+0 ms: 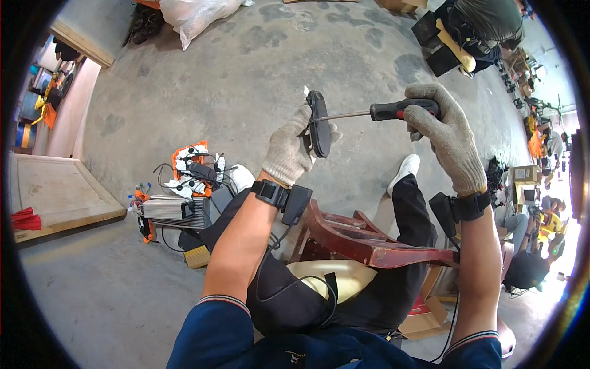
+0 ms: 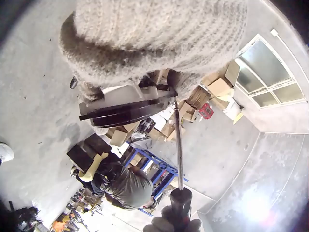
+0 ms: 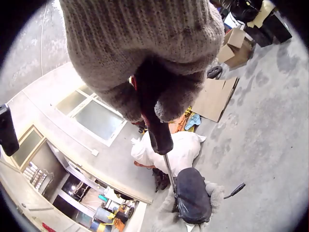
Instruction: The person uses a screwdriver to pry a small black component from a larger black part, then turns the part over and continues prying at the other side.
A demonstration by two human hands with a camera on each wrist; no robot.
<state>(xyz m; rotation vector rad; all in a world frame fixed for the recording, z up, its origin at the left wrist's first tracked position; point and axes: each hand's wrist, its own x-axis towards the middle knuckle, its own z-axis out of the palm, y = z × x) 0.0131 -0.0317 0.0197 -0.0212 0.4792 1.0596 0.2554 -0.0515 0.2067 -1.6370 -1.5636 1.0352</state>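
Observation:
In a knit glove, the left hand (image 1: 291,144) grips a black oval part (image 1: 319,124), held upright above the floor. The gloved right hand (image 1: 447,132) has its fingers curled round the black and red handle of a screwdriver (image 1: 393,111). The screwdriver's shaft runs level to the part's face in the head view. In the left wrist view, the shaft (image 2: 179,150) meets one end of the part (image 2: 126,112), whose back is pale. The right wrist view shows the shaft passing along the edge of the black part (image 3: 193,195); the exact tip contact is hidden.
A dark red wooden chair (image 1: 375,247) stands between the person's legs. To the left on the floor lie a finned metal unit (image 1: 175,210) and an orange and white assembly (image 1: 192,166) with cables. Another person (image 1: 491,21) is at the upper right. A white bag (image 1: 200,18) lies at the top.

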